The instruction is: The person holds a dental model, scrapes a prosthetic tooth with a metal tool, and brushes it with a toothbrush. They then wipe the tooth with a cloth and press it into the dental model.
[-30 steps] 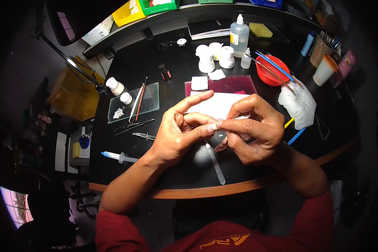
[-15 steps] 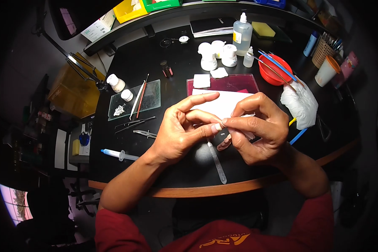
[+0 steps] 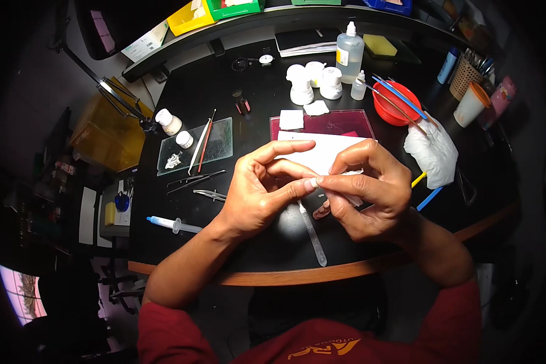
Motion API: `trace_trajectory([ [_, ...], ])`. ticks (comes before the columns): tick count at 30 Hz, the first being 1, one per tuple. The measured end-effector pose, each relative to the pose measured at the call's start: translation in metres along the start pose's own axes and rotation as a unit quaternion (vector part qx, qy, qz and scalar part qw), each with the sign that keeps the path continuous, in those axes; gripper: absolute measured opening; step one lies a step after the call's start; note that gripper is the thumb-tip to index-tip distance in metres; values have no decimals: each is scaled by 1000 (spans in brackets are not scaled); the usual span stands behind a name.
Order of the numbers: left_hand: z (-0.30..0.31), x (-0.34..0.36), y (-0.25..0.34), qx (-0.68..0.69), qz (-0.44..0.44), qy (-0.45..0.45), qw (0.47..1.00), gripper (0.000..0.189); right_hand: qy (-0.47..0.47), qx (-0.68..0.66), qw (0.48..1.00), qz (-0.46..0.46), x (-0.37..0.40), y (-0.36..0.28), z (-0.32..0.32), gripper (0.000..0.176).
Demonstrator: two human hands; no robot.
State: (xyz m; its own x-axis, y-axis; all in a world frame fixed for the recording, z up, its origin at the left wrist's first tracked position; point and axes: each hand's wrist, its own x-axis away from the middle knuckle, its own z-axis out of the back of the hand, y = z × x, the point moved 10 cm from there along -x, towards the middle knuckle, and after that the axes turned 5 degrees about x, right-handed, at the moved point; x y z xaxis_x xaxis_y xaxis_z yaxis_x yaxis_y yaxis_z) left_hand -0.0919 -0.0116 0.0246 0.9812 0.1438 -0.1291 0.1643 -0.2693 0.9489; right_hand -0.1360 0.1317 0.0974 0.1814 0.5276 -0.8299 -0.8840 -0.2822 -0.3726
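Above the front of the black desk, my left hand (image 3: 255, 191) and my right hand (image 3: 373, 191) meet fingertip to fingertip. Thumb and index finger of my left hand are pinched together, and a tiny whitish spot shows at their tips; what it is I cannot make out. My right fingers press closed against the same spot, hiding most of it. Beneath the hands lies a scalpel handle (image 3: 313, 236), its far end covered by my fingers. A pinkish dental model piece (image 3: 322, 210) is partly hidden behind my right hand. White paper (image 3: 312, 151) lies just beyond.
A glass slab (image 3: 221, 142) with a jar and thin tools lies left, near tweezers (image 3: 197, 180) and a syringe (image 3: 167, 223). White bottles (image 3: 301, 91) and a clear bottle (image 3: 349, 57) stand behind. A red bowl (image 3: 394, 115) with brushes and crumpled tissue (image 3: 434, 151) are right.
My right hand has shifted slightly left and down, its fingertips closer over my left thumb tip. My left hand is nearly still. The things on the desk have not moved.
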Motion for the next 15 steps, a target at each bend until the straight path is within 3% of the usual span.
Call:
trace_trajectory([
  [15, 3, 0, 4, -41, -58, 21, 997, 42, 0, -2, 1000, -25, -2, 3, 4, 19],
])
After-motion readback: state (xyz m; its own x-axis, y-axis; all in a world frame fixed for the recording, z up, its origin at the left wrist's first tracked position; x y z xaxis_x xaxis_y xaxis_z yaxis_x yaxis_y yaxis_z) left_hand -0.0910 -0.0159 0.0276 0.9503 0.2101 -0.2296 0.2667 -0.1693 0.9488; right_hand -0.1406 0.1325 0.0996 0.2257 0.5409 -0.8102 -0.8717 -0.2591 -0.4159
